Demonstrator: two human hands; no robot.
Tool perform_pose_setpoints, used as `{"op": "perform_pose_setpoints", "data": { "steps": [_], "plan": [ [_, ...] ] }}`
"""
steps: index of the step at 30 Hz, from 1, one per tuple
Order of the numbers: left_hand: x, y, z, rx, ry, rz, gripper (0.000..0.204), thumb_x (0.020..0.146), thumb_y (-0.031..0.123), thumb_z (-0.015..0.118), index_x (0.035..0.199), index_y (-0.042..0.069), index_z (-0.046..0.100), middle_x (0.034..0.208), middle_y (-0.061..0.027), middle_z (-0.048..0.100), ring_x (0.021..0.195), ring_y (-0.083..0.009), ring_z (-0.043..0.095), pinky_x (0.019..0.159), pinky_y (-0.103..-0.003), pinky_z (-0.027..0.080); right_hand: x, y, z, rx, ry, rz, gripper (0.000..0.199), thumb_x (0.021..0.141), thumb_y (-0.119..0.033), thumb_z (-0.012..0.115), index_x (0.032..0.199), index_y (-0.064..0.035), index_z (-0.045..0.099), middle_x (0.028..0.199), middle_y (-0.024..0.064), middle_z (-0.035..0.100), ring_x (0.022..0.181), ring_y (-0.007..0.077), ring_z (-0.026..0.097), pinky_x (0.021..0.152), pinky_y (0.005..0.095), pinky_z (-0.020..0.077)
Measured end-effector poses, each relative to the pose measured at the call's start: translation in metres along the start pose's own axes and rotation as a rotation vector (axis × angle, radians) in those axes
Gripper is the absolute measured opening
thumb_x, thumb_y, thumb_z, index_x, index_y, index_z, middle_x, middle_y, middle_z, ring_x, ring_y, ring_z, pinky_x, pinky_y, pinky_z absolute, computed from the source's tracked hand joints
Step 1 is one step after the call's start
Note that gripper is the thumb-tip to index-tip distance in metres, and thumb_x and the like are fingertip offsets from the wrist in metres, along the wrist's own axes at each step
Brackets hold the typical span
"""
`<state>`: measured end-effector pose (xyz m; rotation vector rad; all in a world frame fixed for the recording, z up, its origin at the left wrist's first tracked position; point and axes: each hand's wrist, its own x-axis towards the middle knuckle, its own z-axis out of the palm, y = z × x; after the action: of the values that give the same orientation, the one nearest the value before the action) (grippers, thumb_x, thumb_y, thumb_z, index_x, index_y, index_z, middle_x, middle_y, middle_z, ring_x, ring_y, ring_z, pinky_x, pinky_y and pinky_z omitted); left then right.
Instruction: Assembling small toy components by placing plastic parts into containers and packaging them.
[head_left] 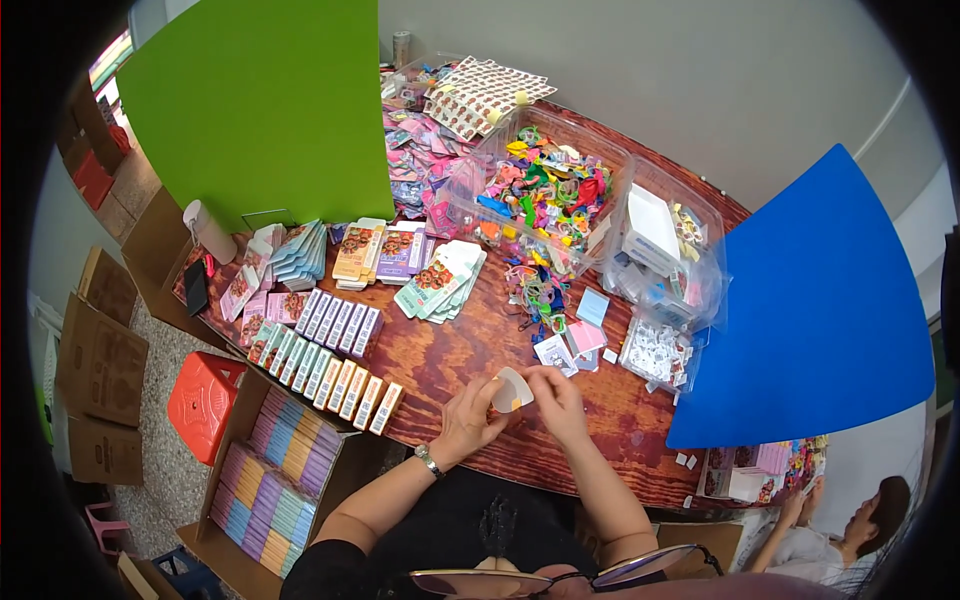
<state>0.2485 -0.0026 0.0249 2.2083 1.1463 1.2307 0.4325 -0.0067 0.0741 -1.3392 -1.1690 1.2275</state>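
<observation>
Both hands meet above the near edge of the wooden surface point(470, 345); the left hand point(468, 415) and right hand point(558, 400) each pinch one small white card point(512, 389) between them; one row of about fourteen slim boxes point(325, 365) lies left; two clear tubs point(555, 190) of colourful trinkets stand beyond.

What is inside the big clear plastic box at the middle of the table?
The clear plastic box holds a heap of small, bright items in many colours, apparently hair ties or clips. Only the top layer shows; what lies beneath the heap is covered.
</observation>
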Motion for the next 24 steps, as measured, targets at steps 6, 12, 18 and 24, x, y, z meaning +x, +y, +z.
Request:
{"op": "perform_pose_setpoints", "data": {
  "steps": [6,12,18,24],
  "plan": [
    [-0.001,0.004,-0.001,0.002,0.054,-0.021,0.089,0.072,0.016,0.085,0.146,0.003,0.038,0.12,-0.0204,0.059,0.103,-0.0376,0.064,0.083,-0.045,0.054,-0.007,-0.006,0.014,-0.099,-0.112,-0.082,0.022,0.095,-0.016,0.069,0.113,-0.0022,0.07,0.096,0.0051,0.069,0.091,0.0132,0.066,0.075,0.0276,0.0532],
    [-0.003,0.005,-0.004,0.063,-0.071,-0.117,0.107,0.071,0.019,0.085,0.152,-0.01,0.022,0.118,-0.0238,0.058,0.102,-0.038,0.061,0.085,-0.044,0.052,-0.014,-0.017,0.018,-0.571,-0.014,-0.404,0.024,0.088,-0.012,0.074,0.11,-0.0052,0.071,0.096,0.0128,0.069,0.081,0.0268,0.07,0.07,0.0357,0.0558],
    [-0.002,0.008,-0.006,0.322,-0.078,0.046,0.106,0.069,0.019,0.083,0.15,-0.015,0.023,0.116,-0.0246,0.057,0.094,-0.0362,0.058,0.08,-0.042,0.05,-0.015,-0.023,0.023,-0.718,0.031,-0.402,0.015,0.089,-0.005,0.071,0.104,-0.0014,0.072,0.087,0.0114,0.065,0.075,0.0248,0.069,0.066,0.0338,0.0559],
    [-0.006,0.01,-0.009,0.297,-0.179,-0.126,0.108,0.067,0.017,0.083,0.148,-0.019,0.021,0.117,-0.0243,0.055,0.098,-0.0357,0.055,0.081,-0.043,0.049,-0.019,-0.013,0.018,-0.607,-0.074,-0.558,0.024,0.089,-0.002,0.07,0.113,-0.0018,0.071,0.099,0.0147,0.07,0.085,0.0289,0.071,0.073,0.0358,0.0567]
  ]
}}
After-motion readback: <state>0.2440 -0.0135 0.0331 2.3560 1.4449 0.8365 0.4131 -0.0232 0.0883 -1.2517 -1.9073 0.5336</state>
